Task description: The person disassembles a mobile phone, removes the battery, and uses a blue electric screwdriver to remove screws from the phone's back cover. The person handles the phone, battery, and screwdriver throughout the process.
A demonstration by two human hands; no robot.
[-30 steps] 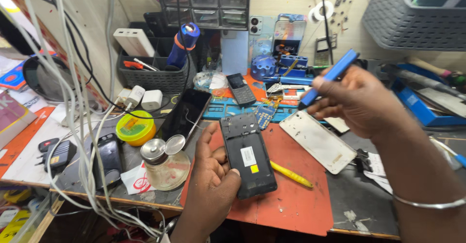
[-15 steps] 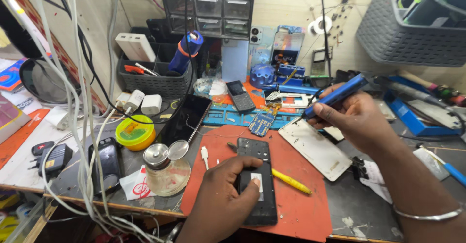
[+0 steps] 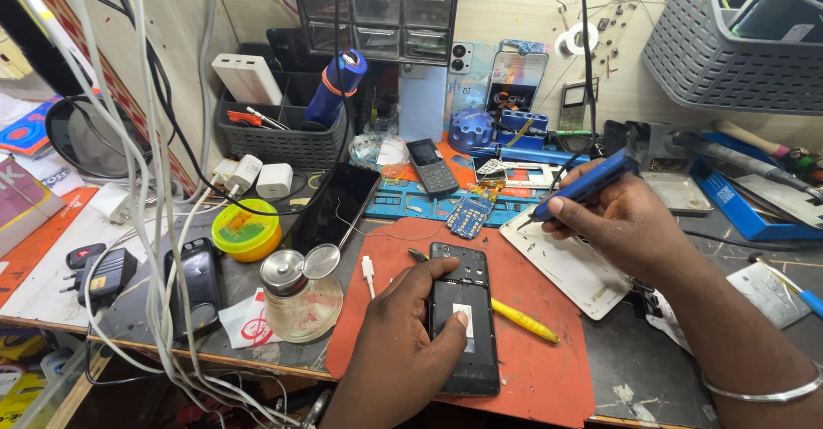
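Left hand (image 3: 403, 343) laid flat, fingers spread, over the lower left of an opened black phone (image 3: 465, 322), pinning it back-up against a red work mat (image 3: 549, 343); nothing clasped, thumb lying across the phone's lower half. Right hand (image 3: 621, 223) closed around a blue screwdriver (image 3: 587, 185), held like a pen, tip angled down and left above the near corner of a white back cover (image 3: 570, 266); whether tip touches cover cannot be told. Silver bangle (image 3: 759, 390) on the right wrist.

Just right of the phone, a yellow-handled tool (image 3: 523, 322) lying on the mat, its far end hidden under the phone. Left of the phone, a white cable plug (image 3: 369, 273) at the mat's edge. Beyond the mat, a small blue keypad board (image 3: 467, 217), a dark keypad phone (image 3: 426, 165) and a black smartphone (image 3: 334, 206) lying face up. Further left on the table (image 3: 651, 360), a glass dispenser bottle (image 3: 296, 296) with its lid flipped open, a yellow round tin (image 3: 246, 230), and white cables (image 3: 163, 249) hanging across the view. At the back, a dark basket (image 3: 283, 142) holding a blue canister (image 3: 336, 86).
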